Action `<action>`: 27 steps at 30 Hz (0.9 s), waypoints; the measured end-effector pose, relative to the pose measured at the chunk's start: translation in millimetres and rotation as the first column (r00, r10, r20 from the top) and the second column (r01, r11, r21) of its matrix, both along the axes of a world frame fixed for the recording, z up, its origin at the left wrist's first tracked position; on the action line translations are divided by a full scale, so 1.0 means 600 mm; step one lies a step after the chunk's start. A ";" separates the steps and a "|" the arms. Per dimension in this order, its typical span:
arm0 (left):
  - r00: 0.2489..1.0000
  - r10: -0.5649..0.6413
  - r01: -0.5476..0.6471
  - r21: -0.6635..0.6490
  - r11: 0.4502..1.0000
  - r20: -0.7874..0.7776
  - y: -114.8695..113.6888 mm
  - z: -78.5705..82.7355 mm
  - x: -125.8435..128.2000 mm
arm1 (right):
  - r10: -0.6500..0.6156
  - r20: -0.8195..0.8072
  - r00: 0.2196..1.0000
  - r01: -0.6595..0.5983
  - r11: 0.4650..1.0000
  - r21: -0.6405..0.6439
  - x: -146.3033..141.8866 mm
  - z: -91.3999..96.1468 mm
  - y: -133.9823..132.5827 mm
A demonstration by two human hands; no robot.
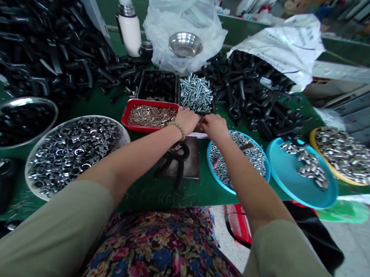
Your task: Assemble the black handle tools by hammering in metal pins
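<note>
My left hand point(187, 121), with a beaded bracelet point(178, 127) at the wrist, is over the right end of a red tray point(134, 126) of thin copper-coloured pins point(151, 117). Its fingers are curled; what they hold, if anything, is hidden. Close beside it, my right hand point(215, 127) has its fingertips pinched together over a small pale tray point(199, 135) of brownish pieces. Anything between those fingertips is too small to name. Below my hands, a black-handled clamp-like tool point(179, 156) lies on a flat metal plate point(192, 161). Silvery screws point(196, 92) fill a black tray just behind.
Left stand a bowl of black parts point(15, 123) and a basin of shiny metal rings point(73, 153). Right are blue trays point(268, 168) of small metal parts and a yellow tray point(340, 177) of metal cylinders. Black parts point(46, 37) are heaped behind, near a white flask point(130, 31).
</note>
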State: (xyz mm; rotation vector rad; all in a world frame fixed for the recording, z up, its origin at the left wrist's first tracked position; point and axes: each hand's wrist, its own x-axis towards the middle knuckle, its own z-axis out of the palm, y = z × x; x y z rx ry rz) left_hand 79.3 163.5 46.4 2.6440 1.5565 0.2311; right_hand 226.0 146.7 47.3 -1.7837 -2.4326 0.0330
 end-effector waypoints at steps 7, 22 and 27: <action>0.983 0.031 -0.027 -0.025 0.999 0.182 0.007 0.006 -0.017 | 0.158 -0.531 0.833 -0.239 0.967 -0.087 -0.039 -0.019 -0.097; 0.689 0.176 -0.041 -0.204 0.978 0.703 -0.206 -0.037 -0.149 | 0.225 -0.379 0.898 -0.255 0.966 -0.031 -0.070 -0.056 -0.114; 0.896 0.068 -0.051 -0.050 0.997 0.440 -0.229 -0.063 -0.136 | 0.294 -0.189 0.937 -0.300 0.954 0.000 -0.072 -0.058 -0.123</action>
